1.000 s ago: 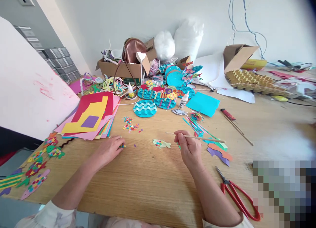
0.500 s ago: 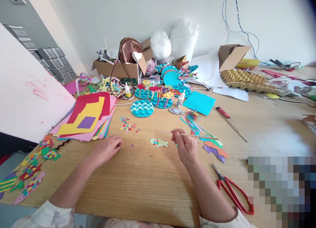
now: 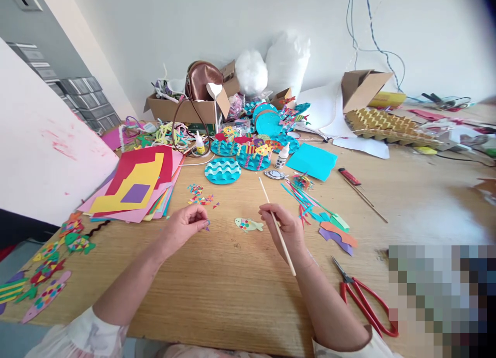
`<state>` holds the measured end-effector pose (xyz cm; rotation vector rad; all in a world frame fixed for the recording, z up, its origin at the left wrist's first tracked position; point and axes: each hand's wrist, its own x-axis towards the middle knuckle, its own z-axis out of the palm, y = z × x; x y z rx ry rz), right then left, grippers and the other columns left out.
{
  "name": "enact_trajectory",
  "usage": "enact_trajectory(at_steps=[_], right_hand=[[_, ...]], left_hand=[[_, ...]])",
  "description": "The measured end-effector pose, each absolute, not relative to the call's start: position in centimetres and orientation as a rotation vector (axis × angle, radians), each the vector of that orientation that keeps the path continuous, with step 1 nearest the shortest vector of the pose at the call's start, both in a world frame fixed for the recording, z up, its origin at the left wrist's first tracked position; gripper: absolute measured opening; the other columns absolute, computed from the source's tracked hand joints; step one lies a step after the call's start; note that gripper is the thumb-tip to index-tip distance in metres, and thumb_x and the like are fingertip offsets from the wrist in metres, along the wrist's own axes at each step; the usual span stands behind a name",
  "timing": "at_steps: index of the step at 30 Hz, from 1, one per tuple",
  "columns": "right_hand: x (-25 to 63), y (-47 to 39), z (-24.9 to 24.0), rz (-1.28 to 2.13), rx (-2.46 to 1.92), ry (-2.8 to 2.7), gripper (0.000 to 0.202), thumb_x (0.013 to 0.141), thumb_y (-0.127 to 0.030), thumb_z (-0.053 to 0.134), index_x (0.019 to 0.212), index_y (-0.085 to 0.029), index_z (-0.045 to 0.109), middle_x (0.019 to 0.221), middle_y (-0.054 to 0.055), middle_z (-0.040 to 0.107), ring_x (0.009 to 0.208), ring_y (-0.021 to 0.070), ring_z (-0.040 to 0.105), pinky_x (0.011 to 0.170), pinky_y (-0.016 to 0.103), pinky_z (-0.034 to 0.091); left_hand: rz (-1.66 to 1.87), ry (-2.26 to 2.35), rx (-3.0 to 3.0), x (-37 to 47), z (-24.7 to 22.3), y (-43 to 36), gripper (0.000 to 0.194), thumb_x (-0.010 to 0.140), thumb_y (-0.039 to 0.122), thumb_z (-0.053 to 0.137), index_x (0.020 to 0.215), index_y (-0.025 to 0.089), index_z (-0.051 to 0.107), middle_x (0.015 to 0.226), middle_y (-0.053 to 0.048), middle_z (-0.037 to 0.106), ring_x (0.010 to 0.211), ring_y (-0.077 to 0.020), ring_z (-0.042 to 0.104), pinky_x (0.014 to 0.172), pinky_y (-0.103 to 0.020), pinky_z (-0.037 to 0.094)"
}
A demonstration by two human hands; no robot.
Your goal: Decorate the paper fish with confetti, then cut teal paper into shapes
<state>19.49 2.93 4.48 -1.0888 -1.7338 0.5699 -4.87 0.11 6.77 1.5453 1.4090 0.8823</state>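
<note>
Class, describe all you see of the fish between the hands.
The fish is a flat, pale green cutout, seemingly paper, head left, tail right. It has a small dark eye; coloured dots, some red, cover part of its body, and the tail is plain. It lies on the table between the left hand and right hand, touched by neither.

The left forearm [image 3: 134, 283] slants inward behind the left hand [image 3: 188, 224], whose thumb and forefinger pinch toward the right hand [image 3: 285, 230], well apart, curled in a pen-like grip before the right forearm [image 3: 329, 296].
</note>
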Motion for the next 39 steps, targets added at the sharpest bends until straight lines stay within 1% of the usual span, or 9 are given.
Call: enact_trajectory(at_steps=[3,7,13,24,26,30,32,35,39], right_hand=[[18.8,2.7,4.5,0.589,-1.061,-1.792,0.008,0.08,-0.02,0.052,0.077,-0.02,0.059,0.07,0.001,0.064,0.061,0.0122,0.058,0.058,0.022,0.044],[18.0,2.1,4.4,0.665,-1.034,-1.857,0.006,0.079,-0.016,0.053,0.078,-0.02,0.058,0.073,0.001,0.065,0.063,0.0115,0.058,0.06,0.021,0.044],[17.5,1.9,4.2,0.714,-1.056,-1.921,0.007,0.079,-0.015,0.053,0.081,-0.02,0.057,0.074,0.0,0.062,0.064,0.0117,0.056,0.059,0.02,0.043],[17.4,2.3,3.5,0.6,-1.084,-1.972,0.009,0.079,-0.013,0.051,0.08,-0.021,0.056,0.07,0.0,0.06,0.064,0.0129,0.055,0.06,0.021,0.041],[17.4,2.4,3.4,0.594,-1.084,-1.971,0.01,0.078,-0.012,0.05,0.079,-0.02,0.055,0.07,0.0,0.059,0.064,0.0129,0.055,0.06,0.021,0.04],[17.5,2.5,3.3,0.613,-1.095,-1.945,0.012,0.077,-0.01,0.049,0.081,-0.02,0.055,0.071,0.0,0.06,0.064,0.0127,0.055,0.059,0.021,0.04],[17.6,2.5,3.4,0.621,-1.108,-1.934,0.009,0.078,-0.013,0.049,0.081,-0.02,0.054,0.072,0.001,0.061,0.064,0.0129,0.056,0.059,0.021,0.04],[17.7,2.5,3.6,0.629,-1.135,-1.946,0.008,0.079,-0.015,0.049,0.08,-0.02,0.054,0.071,0.0,0.061,0.063,0.013,0.055,0.058,0.022,0.04],[17.8,2.5,3.8,0.618,-1.172,-1.964,0.009,0.077,-0.013,0.049,0.078,-0.02,0.054,0.068,0.0,0.061,0.061,0.013,0.055,0.056,0.021,0.04]], left_hand=[[0.909,1.305,1.498,-3.1,6.4,0.9,0.007,0.069,0.022,0.055,0.07,0.019,0.049,0.06,0.005,0.049,0.057,-0.0102,0.048,0.056,-0.023,0.039],[0.887,1.298,1.615,-1.2,6.1,1.6,0.005,0.069,0.018,0.054,0.068,0.019,0.049,0.058,0.006,0.049,0.055,-0.0097,0.046,0.054,-0.022,0.037],[0.805,1.387,1.846,0.8,6.2,1.9,0.006,0.073,0.014,0.053,0.071,0.02,0.052,0.061,0.005,0.052,0.058,-0.0107,0.05,0.056,-0.022,0.038],[0.781,1.462,1.955,2.3,5.8,2.2,0.012,0.072,0.01,0.054,0.069,0.021,0.051,0.062,0.005,0.056,0.058,-0.0111,0.053,0.056,-0.022,0.037],[0.798,1.447,1.929,2.4,5.7,2.3,0.01,0.072,0.011,0.054,0.069,0.02,0.052,0.062,0.004,0.057,0.059,-0.0117,0.054,0.057,-0.022,0.038],[0.834,1.325,1.74,2.5,5.2,2.5,0.007,0.074,0.016,0.052,0.078,0.018,0.058,0.07,0.0,0.062,0.066,-0.0131,0.056,0.061,-0.023,0.042],[0.819,1.274,1.636,2.5,4.8,2.5,0.009,0.075,0.02,0.052,0.079,0.017,0.06,0.067,0.001,0.06,0.062,-0.0125,0.054,0.058,-0.023,0.041],[0.784,1.267,1.593,2.5,4.4,2.6,0.011,0.075,0.023,0.052,0.074,0.016,0.06,0.059,0.003,0.055,0.053,-0.0104,0.048,0.052,-0.022,0.038],[0.77,1.296,1.6,2.7,4.4,2.7,0.013,0.075,0.024,0.05,0.071,0.015,0.058,0.056,0.004,0.051,0.051,-0.0096,0.044,0.049,-0.021,0.035]])
